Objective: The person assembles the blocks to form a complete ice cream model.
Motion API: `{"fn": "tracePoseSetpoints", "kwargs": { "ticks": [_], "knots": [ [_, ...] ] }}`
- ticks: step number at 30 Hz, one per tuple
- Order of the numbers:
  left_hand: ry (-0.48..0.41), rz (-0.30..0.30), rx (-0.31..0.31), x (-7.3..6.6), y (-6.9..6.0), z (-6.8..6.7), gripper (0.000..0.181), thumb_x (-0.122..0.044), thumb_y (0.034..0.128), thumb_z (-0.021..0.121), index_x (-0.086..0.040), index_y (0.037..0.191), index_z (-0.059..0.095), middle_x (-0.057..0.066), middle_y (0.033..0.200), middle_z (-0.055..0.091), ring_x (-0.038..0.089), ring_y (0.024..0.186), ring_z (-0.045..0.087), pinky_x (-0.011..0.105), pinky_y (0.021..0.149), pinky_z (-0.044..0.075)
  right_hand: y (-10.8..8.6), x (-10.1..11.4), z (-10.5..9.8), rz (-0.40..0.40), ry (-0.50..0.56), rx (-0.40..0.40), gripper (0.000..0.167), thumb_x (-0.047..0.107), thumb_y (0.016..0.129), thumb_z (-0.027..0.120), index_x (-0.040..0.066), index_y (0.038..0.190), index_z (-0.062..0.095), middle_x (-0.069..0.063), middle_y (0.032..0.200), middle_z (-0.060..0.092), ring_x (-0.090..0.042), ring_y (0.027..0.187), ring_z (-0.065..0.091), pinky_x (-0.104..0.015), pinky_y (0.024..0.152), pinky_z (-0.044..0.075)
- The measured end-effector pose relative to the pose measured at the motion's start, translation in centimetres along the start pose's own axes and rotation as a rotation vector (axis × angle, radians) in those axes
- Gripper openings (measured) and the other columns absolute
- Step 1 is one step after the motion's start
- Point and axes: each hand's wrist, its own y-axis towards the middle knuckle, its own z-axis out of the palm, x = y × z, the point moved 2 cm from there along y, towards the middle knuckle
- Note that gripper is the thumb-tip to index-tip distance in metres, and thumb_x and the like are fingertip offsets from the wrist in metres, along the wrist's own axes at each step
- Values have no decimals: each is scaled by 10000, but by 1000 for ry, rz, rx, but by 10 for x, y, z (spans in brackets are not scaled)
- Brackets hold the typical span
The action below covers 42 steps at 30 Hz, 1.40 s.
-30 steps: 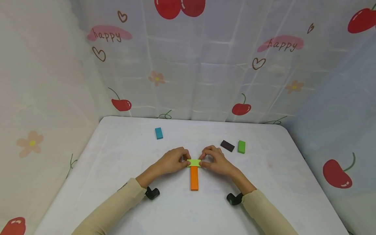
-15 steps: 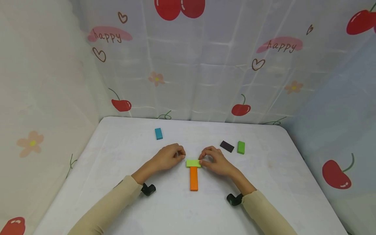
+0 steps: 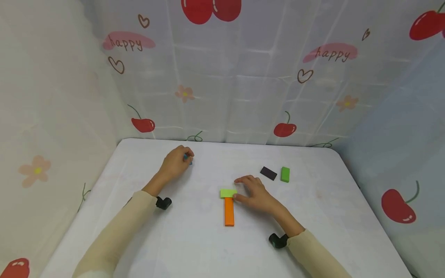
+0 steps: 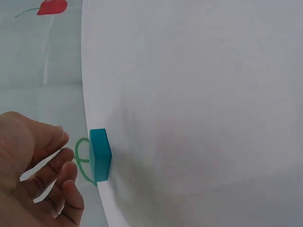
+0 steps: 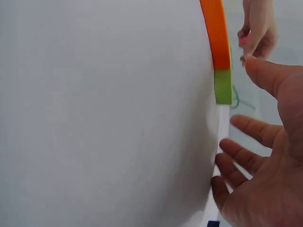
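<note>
My left hand (image 3: 175,164) is over a blue rectangular block (image 4: 100,155) at the far left of the table and hides most of it in the head view. In the left wrist view its loosely bent fingers (image 4: 65,158) are apart from the block. Close to the right end of a yellow-green block (image 3: 227,193) is my right hand (image 3: 258,197), thumb and fingers spread, holding nothing. Whether the thumb touches that block I cannot tell. An orange block (image 3: 229,211) lies lengthwise against the yellow-green one's near side, the two forming a T.
A dark block (image 3: 269,173) and a green block (image 3: 285,174) lie beyond my right hand. The white table (image 3: 194,247) ends at a printed curtain (image 3: 222,104) behind, with curtains on both sides too. A small black camera is worn on each wrist.
My left hand has let go of the yellow-green block and moved away, far and left, to the blue block. My right hand has loosened from the yellow-green block, its fingers spreading.
</note>
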Motion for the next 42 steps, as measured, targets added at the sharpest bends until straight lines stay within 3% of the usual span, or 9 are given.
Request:
{"fn": "tracePoseSetpoints", "kwargs": {
  "ticks": [2, 5, 9, 14, 22, 30, 42],
  "knots": [
    [3, -13, -17, 7, 4, -3, 225, -184, 1055, 649, -96, 1240, 744, 95, 1167, 696, 269, 986, 640, 442, 854, 541, -8, 7, 2, 17, -47, 21, 650, 477, 981, 761, 211, 1537, 555, -66, 1606, 508, -331, 1448, 431, -601, 1184, 360],
    [11, -32, -34, 15, 10, -4, 258, -189, 1055, 641, -109, 1282, 735, 133, 1263, 692, 304, 1030, 639, 478, 892, 546, -20, 19, 6, 12, -98, 47, 770, 499, 973, 758, 236, 1627, 451, -77, 1710, 399, -366, 1555, 353, -674, 1227, 297],
    [11, -63, -34, 22, 14, -2, 300, -202, 1058, 636, -118, 1332, 724, 158, 1364, 669, 328, 1058, 646, 509, 932, 547, -36, 33, 10, -33, -159, 56, 788, 494, 969, 757, 247, 1642, 430, -87, 1738, 369, -386, 1588, 320, -709, 1222, 281],
    [8, -107, -4, 25, 16, 2, 336, -208, 1061, 628, -88, 1370, 683, 171, 1339, 657, 337, 1078, 650, 508, 960, 541, -49, 42, 15, -68, -217, 59, 783, 525, 963, 761, 243, 1626, 452, -81, 1729, 390, -374, 1577, 338, -690, 1214, 286],
    [17, -123, 27, 28, 18, 5, 341, -218, 1061, 636, -90, 1376, 664, 161, 1296, 660, 324, 1066, 636, 489, 971, 531, -54, 40, 20, -54, -231, 54, 853, 567, 945, 775, 192, 1637, 444, -63, 1736, 374, -345, 1566, 352, -653, 1183, 320],
    [0, -123, 27, 35, 19, 4, 319, -240, 1058, 662, -86, 1336, 682, 152, 1267, 677, 324, 1085, 651, 494, 981, 534, -53, 40, 21, -29, -227, 67, 877, 593, 938, 773, 213, 1650, 427, -34, 1753, 345, -334, 1574, 336, -623, 1194, 313],
    [7, -158, 17, 39, 14, 0, 273, -279, 1061, 665, -121, 1281, 701, 145, 1125, 669, 309, 1004, 621, 454, 882, 501, -54, 39, 20, -35, -233, 72, 763, 477, 1018, 719, 203, 1659, 408, -55, 1750, 346, -350, 1575, 331, -658, 1201, 301]
  ]
}}
